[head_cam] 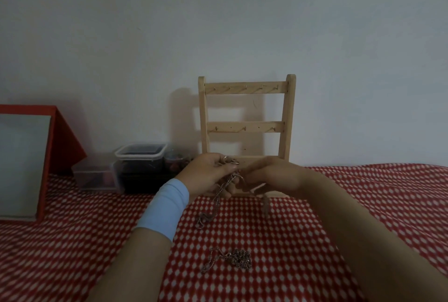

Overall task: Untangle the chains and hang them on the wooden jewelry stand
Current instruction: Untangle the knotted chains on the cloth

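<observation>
A wooden jewelry stand (246, 117) with two rails of small hooks leans upright against the wall, and its hooks are bare. In front of its base my left hand (208, 175) and my right hand (269, 176) both pinch a tangled metal chain (219, 196). Rings or clasps show at my left fingertips. One strand hangs down to the cloth on the left, another hangs on the right below my right hand. A second tangled chain (232, 259) lies loose on the cloth nearer to me.
The surface is covered with a red cloth with white dots (72, 241). Clear plastic boxes (135, 168) with small items stand left of the stand. A red-framed mirror (24, 163) leans at the far left.
</observation>
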`<state>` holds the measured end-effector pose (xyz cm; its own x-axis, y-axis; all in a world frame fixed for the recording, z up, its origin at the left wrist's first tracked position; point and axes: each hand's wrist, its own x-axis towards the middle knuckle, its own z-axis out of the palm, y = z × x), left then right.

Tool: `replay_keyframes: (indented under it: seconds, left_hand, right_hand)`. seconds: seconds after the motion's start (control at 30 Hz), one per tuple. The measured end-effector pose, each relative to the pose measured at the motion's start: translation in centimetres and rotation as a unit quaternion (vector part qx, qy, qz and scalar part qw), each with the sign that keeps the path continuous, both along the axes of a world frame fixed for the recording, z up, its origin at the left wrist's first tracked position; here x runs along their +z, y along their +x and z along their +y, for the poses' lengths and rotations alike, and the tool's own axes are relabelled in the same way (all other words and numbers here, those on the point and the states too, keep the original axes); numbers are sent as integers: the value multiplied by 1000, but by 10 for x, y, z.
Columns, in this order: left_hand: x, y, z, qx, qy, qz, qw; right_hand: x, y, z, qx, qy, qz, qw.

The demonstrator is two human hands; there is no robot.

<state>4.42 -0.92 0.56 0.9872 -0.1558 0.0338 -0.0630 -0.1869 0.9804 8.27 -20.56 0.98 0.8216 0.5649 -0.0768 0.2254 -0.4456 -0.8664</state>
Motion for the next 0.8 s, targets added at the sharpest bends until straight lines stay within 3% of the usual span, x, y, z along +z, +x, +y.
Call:
replay_keyframes:
  seconds: [0.1,0.27,0.6,0.67,0.8]
  left_hand:
    - [0,1,0,12,2,-2,1000]
    - [1,1,-2,35,22,-19,999]
    - [-3,4,9,21,81,1,997]
    - [-3,7,9,41,140,-28,989]
    - [-1,5,1,130,263,-141,946]
  right_hand:
    - [-2,1,4,6,93,41,995]
    - [-7,-1,7,-3,104,2,995]
    - [-10,-1,16,-53,199,73,976]
    - [-12,-1,17,-59,186,84,977]
    - [-15,-4,23,-32,51,68,996]
